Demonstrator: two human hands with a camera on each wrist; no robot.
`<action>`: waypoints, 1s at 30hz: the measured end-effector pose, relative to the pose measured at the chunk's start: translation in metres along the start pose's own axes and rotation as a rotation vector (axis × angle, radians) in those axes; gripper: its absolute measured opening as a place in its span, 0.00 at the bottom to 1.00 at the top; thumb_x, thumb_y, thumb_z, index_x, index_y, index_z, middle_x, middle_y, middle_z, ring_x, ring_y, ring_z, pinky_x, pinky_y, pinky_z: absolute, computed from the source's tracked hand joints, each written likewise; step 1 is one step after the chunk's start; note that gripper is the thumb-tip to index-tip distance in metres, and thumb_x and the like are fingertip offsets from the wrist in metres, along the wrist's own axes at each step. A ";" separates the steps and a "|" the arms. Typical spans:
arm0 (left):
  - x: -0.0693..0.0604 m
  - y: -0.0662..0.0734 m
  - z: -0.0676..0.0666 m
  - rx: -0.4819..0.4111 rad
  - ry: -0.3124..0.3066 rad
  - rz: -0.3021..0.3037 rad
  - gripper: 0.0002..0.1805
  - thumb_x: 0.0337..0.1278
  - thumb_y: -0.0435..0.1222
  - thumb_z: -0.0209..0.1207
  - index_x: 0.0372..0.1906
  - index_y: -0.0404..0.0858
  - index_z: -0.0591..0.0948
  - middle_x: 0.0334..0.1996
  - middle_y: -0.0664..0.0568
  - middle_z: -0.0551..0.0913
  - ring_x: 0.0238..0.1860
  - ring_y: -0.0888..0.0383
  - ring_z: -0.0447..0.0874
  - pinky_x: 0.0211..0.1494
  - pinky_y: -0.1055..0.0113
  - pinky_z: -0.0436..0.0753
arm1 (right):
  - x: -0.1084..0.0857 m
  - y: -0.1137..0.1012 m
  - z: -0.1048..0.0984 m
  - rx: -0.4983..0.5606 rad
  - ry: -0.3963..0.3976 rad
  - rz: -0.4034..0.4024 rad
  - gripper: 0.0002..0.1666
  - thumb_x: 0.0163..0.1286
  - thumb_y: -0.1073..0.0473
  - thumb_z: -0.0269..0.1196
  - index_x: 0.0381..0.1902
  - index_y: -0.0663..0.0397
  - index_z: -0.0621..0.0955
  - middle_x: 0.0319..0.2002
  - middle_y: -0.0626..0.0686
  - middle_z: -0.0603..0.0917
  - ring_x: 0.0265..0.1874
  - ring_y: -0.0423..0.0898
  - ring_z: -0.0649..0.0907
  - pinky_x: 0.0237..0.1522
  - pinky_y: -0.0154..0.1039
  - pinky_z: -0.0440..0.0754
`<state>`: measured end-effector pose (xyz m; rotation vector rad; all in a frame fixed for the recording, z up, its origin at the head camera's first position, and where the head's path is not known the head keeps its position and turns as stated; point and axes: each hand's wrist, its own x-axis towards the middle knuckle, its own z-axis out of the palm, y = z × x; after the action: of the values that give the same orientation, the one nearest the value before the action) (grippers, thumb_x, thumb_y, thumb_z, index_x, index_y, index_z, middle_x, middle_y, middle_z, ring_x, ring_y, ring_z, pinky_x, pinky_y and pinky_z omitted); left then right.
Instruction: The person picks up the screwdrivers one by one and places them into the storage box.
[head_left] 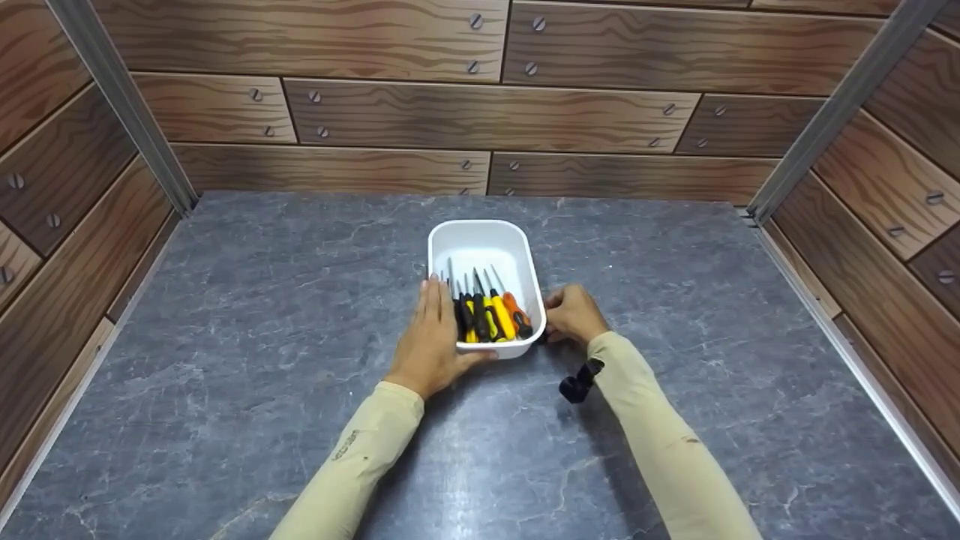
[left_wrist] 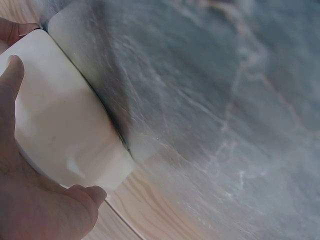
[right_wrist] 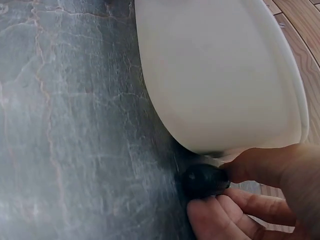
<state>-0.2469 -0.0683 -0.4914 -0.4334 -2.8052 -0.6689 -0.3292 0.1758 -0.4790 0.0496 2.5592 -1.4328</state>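
A white plastic box [head_left: 480,236] stands on the grey tabletop and holds several screwdrivers [head_left: 481,315] with black, yellow and orange handles, shafts pointing away. My left hand [head_left: 431,349] lies against the box's near left corner, its fingers straight along the left side. In the left wrist view the thumb [left_wrist: 14,75] presses on the near wall. Beside the box's right side, my right hand [head_left: 576,313] pinches a black screwdriver handle [right_wrist: 202,180] between thumb and fingers, low by the tabletop. Whatever extends past that handle is hidden by the box and fingers.
Wood-patterned panels [head_left: 480,116] close off the back and both sides of the grey marbled tabletop [head_left: 247,322]. Metal rails run along the side edges. A small black device [head_left: 577,384] hangs at the right wrist.
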 end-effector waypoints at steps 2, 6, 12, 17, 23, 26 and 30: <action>0.000 0.000 0.000 0.012 0.010 0.010 0.69 0.47 0.66 0.67 0.76 0.19 0.52 0.76 0.23 0.48 0.77 0.31 0.47 0.78 0.46 0.57 | 0.000 0.001 -0.001 -0.012 0.017 0.009 0.12 0.56 0.70 0.66 0.37 0.74 0.82 0.22 0.53 0.80 0.15 0.42 0.81 0.20 0.36 0.86; 0.000 0.000 0.000 0.022 0.007 0.012 0.69 0.47 0.67 0.67 0.76 0.19 0.52 0.76 0.23 0.48 0.77 0.30 0.47 0.78 0.46 0.57 | 0.001 0.003 -0.002 -0.052 0.056 0.025 0.12 0.55 0.67 0.68 0.36 0.72 0.82 0.21 0.52 0.80 0.15 0.43 0.82 0.20 0.37 0.87; 0.001 0.001 0.000 0.019 -0.011 -0.003 0.69 0.47 0.67 0.66 0.76 0.20 0.51 0.76 0.24 0.47 0.77 0.31 0.46 0.79 0.47 0.56 | 0.000 0.005 -0.003 -0.041 0.067 0.029 0.09 0.57 0.67 0.67 0.33 0.70 0.80 0.19 0.53 0.80 0.16 0.43 0.82 0.20 0.38 0.87; 0.001 0.001 -0.001 0.018 -0.024 -0.009 0.69 0.48 0.68 0.66 0.76 0.20 0.50 0.77 0.24 0.46 0.77 0.31 0.45 0.79 0.47 0.54 | -0.002 0.006 -0.003 0.019 0.054 0.045 0.07 0.59 0.68 0.66 0.32 0.69 0.80 0.19 0.53 0.79 0.16 0.43 0.82 0.19 0.37 0.86; 0.002 0.001 -0.001 0.013 -0.033 -0.018 0.70 0.48 0.68 0.66 0.77 0.21 0.49 0.77 0.25 0.44 0.78 0.32 0.43 0.79 0.48 0.53 | -0.004 0.005 -0.009 0.099 0.081 0.077 0.09 0.59 0.66 0.69 0.33 0.69 0.81 0.18 0.51 0.79 0.13 0.40 0.79 0.17 0.35 0.85; 0.001 0.001 -0.001 0.003 -0.038 -0.025 0.70 0.48 0.68 0.65 0.77 0.21 0.49 0.77 0.25 0.44 0.78 0.33 0.43 0.79 0.48 0.53 | -0.005 0.005 -0.014 0.161 0.091 0.065 0.10 0.59 0.67 0.69 0.35 0.71 0.83 0.18 0.52 0.81 0.13 0.40 0.80 0.18 0.35 0.85; 0.001 0.002 -0.001 -0.008 -0.029 -0.018 0.70 0.47 0.68 0.66 0.77 0.20 0.49 0.77 0.25 0.45 0.78 0.33 0.43 0.79 0.47 0.54 | -0.006 0.003 -0.020 0.179 0.123 0.050 0.10 0.60 0.67 0.67 0.37 0.72 0.84 0.19 0.52 0.83 0.16 0.40 0.82 0.20 0.35 0.86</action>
<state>-0.2466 -0.0674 -0.4893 -0.4234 -2.8381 -0.6831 -0.3260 0.1951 -0.4702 0.2353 2.4961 -1.6844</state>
